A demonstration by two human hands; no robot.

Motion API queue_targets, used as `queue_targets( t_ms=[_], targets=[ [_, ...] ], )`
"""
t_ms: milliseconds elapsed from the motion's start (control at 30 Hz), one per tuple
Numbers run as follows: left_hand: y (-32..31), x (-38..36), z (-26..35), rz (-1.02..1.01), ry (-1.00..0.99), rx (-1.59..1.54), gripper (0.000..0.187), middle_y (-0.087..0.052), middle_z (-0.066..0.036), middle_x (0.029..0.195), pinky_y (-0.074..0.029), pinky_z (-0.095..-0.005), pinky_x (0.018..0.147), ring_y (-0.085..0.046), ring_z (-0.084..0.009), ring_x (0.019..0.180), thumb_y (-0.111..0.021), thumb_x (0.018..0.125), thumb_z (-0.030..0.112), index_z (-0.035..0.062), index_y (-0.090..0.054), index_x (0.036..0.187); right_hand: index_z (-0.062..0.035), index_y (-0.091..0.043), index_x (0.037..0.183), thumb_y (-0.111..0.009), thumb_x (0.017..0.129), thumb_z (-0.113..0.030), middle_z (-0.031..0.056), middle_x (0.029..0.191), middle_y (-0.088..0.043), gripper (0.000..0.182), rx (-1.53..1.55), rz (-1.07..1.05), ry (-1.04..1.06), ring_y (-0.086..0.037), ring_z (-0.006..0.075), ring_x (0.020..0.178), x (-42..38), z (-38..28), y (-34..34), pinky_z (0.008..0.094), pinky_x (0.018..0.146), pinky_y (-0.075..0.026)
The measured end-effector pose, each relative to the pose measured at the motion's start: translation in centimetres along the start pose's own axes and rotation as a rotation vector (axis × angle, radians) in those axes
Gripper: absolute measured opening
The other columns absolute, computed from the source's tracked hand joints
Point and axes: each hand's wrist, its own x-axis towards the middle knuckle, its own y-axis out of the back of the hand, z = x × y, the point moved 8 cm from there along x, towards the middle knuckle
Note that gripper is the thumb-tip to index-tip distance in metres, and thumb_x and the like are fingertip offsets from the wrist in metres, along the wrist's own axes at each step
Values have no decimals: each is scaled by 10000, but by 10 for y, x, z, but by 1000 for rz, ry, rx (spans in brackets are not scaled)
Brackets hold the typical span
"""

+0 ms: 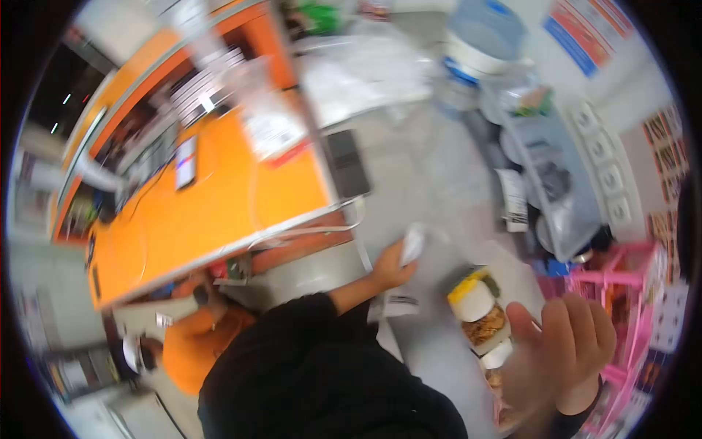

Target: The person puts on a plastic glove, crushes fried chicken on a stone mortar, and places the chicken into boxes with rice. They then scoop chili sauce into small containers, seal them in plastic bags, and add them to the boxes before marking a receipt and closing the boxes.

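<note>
My left hand is closed around a small white item, perhaps a crumpled tissue or wrapper, over the grey counter. On the right, my right hand is raised close over a row of food boxes, its fingers bent and smeared by motion. Beside its thumb lies an open yellow-edged takeaway box with white rice, browned fried pieces and a green leaf. A second portion of rice shows below it, partly covered by my right hand.
An orange desk stands at left with a phone and papers. A grey tray, a water jug and a pink rack line the right side. A person in orange is low at left.
</note>
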Motion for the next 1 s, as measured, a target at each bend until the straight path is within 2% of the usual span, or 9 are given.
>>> queue_targets(
  t_ms=[133, 233, 367, 467, 600, 767, 800, 933, 1000],
  targets=[
    [18, -16, 20, 169, -2, -31, 514, -600, -252, 941, -468, -395, 761, -603, -390, 877, -632, 794, 201, -48, -458, 1208, -118, -304, 1166, -604, 913, -188, 32, 665, -507, 399, -38, 394, 407, -537, 118, 474, 37, -83, 61, 169, 386, -427],
    [55, -61, 60, 285, -8, -70, 503, -594, -247, 923, -460, -390, 761, -605, -369, 867, -627, 798, 207, -48, -453, 1194, -119, -285, 1088, -592, 920, -203, -15, 595, -436, 359, -58, 636, 557, -477, 79, 422, 50, -128, 100, 147, 333, -363],
    [144, -176, 85, 528, -108, 24, 541, -588, -205, 977, -454, -375, 820, -590, -272, 900, -632, 793, 168, -31, -420, 1248, -123, -278, 1104, -603, 911, -244, -5, 592, -458, 397, 25, 814, 657, -499, 96, 433, 60, -178, 130, 164, 327, -372],
    [209, -273, 76, 744, 65, 115, 524, -578, -166, 1034, -435, -364, 874, -564, -251, 972, -605, 817, 131, -13, -412, 1282, -125, -270, 1099, -609, 907, -249, -6, 587, -457, 408, 123, 917, 763, -490, 94, 419, 69, -213, 148, 162, 314, -359],
    [261, -375, 60, 993, 203, 113, 441, -578, -109, 907, -469, -319, 737, -580, -192, 821, -599, 848, 155, -7, -434, 1224, -97, -303, 1146, -590, 917, -289, 43, 698, -531, 415, 253, 982, 669, -558, 150, 535, 83, -249, 167, 211, 422, -446],
    [290, -415, 40, 1230, 301, -137, 432, -582, -81, 869, -477, -320, 654, -583, -181, 735, -603, 848, 162, -12, -433, 1205, -40, -519, 1084, -730, 782, -285, 109, 811, -574, 442, 740, 234, 432, -583, 281, 706, 159, -278, 116, 317, 567, -466],
    [300, -415, 39, 1265, 180, 190, 472, -596, -88, 916, -490, -351, 682, -593, -209, 782, -614, 833, 154, -12, -424, 1232, -30, -568, 1060, -768, 747, -278, 118, 824, -574, 447, 837, 29, 391, -579, 306, 732, 174, -289, 95, 337, 588, -457],
    [331, -363, 120, 1115, 239, 503, 557, -558, -193, 970, -484, -392, 733, -582, -348, 892, -656, 737, 142, 11, -451, 1238, 64, -362, 1338, -745, 735, -446, 246, 1085, -615, 877, 1358, -260, 215, -631, 348, 936, 210, -381, -75, 386, 821, -494],
    [362, -334, 163, 1015, 37, 773, 648, -506, -165, 920, -473, -404, 705, -558, -356, 848, -682, 678, 152, 14, -429, 1258, 62, -341, 1356, -633, 870, -318, 272, 1140, -588, 682, 1544, -402, 154, -600, 337, 1032, 230, -422, -120, 366, 886, -462]
  ],
)
